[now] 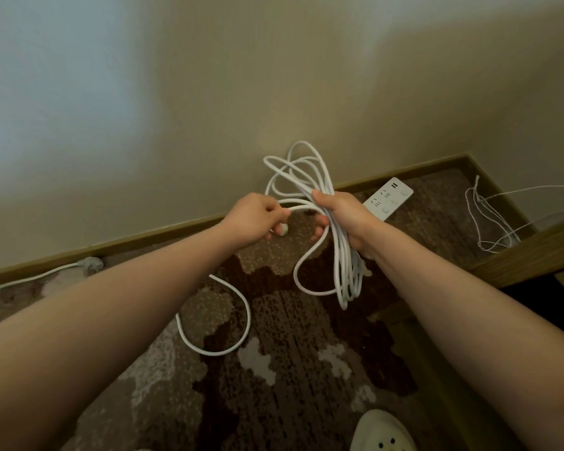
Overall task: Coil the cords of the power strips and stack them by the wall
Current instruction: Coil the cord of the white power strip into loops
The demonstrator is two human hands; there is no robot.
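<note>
My right hand point(342, 213) grips a bundle of white cord loops point(306, 177) in front of the wall; the loops stick up above the fist and hang down below it. My left hand point(258, 219) pinches the free end of the same cord, with its white plug point(282, 230) at the fingers. A white power strip point(389, 198) lies on the carpet by the skirting board, just behind my right hand. A second white cord point(222, 320) curls on the carpet below my left forearm, and its plug point(92, 265) rests near the skirting board at the left.
Patterned brown carpet point(290, 369) covers the floor up to the beige wall point(209, 109). A wooden furniture edge point(534, 252) stands at the right, with thin white wires point(489, 222) behind it. A white shoe point(381, 432) shows at the bottom edge.
</note>
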